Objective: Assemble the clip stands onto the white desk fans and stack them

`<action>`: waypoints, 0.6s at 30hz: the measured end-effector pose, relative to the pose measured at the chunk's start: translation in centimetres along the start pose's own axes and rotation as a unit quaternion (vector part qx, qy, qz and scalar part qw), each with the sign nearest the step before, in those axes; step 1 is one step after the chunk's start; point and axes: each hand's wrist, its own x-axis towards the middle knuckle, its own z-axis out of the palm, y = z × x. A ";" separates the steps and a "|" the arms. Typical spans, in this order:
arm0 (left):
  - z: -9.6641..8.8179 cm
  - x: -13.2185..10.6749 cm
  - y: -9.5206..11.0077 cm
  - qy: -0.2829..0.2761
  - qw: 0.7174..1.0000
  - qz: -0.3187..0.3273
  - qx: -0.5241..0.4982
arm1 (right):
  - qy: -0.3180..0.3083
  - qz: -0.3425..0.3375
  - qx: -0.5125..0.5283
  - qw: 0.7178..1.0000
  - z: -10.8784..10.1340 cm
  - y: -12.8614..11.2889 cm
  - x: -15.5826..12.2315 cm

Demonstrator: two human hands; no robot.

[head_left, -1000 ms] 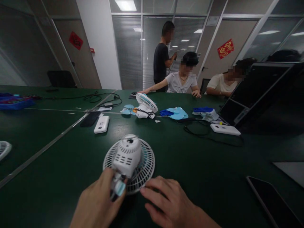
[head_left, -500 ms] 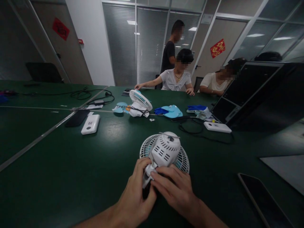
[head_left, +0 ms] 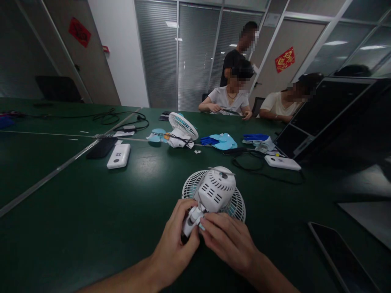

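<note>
A small white fan (head_left: 217, 190) lies grille-down on the green table in front of me, its slotted motor housing upward. My left hand (head_left: 175, 238) is wrapped around the white clip-like mount (head_left: 190, 221) at the fan's near end, thumb below and fingers above. From the other side, my right hand (head_left: 230, 240) has its fingertips closed at the mount's joint. A small light-blue tab (head_left: 202, 224) shows at those fingertips; its exact shape is partly hidden. Behind the housing, the white grille (head_left: 192, 183) spreads out with pale blue blades visible through it.
A second white fan (head_left: 181, 132) stands further back, with light-blue blades (head_left: 225, 141) beside it. White power banks (head_left: 119, 156) and black cables (head_left: 253, 162) lie around. A phone (head_left: 339, 256) is at right, near a large black case (head_left: 330, 118). Several people sit or stand beyond.
My fingers have shifted at the mount, and the light-blue tab now shows. Across the table, a seated person has drawn an arm back and holds a dark flat object.
</note>
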 end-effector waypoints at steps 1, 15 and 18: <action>0.0 0.0 0.0 -0.001 1.000 0.000 0.001 | 0.008 -0.004 0.001 1.000 0.0 0.1 -0.1; -0.1 -0.2 0.2 -0.008 0.997 -0.052 -0.058 | 0.061 0.133 0.107 0.983 -1.5 0.5 -2.7; 0.1 -0.4 0.0 -0.014 0.991 -0.100 -0.091 | 0.057 0.158 0.146 0.975 -1.7 0.6 -2.6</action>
